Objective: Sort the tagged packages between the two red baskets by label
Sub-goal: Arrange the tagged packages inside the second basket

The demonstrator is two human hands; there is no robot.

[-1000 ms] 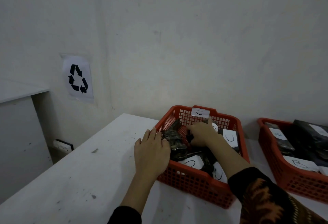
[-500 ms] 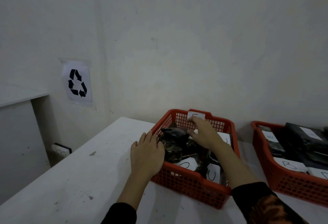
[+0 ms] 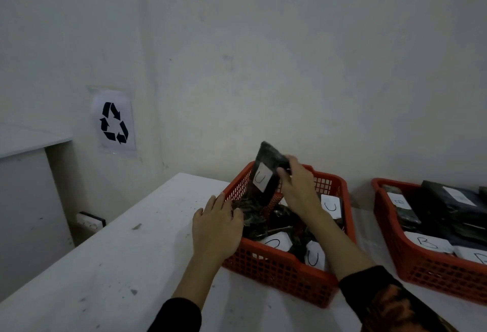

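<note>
From the head camera, a white table [image 3: 110, 258] holds two red baskets. The near basket [image 3: 279, 271] is the main landmark. Above its far left corner, the right hand [image 3: 297, 187] pinches a black package [image 3: 266, 173] by its top edge, fingers and thumb closed on it. The package stands almost upright, and its lower end dips down into the basket. Its white tag [image 3: 262, 176] shows a letter U. The left hand [image 3: 216, 226] rests on the near basket's left rim, fingers straight and laid flat, holding nothing. Inside this basket lie more dark packages with white U tags [image 3: 330, 206]. To the right of the near basket, just beside it, sits the second red basket [image 3: 432, 276], filled with black packages with B tags [image 3: 428, 242]. Far left of the near basket, a recycling sign [image 3: 113, 122] hangs on the wall.
</note>
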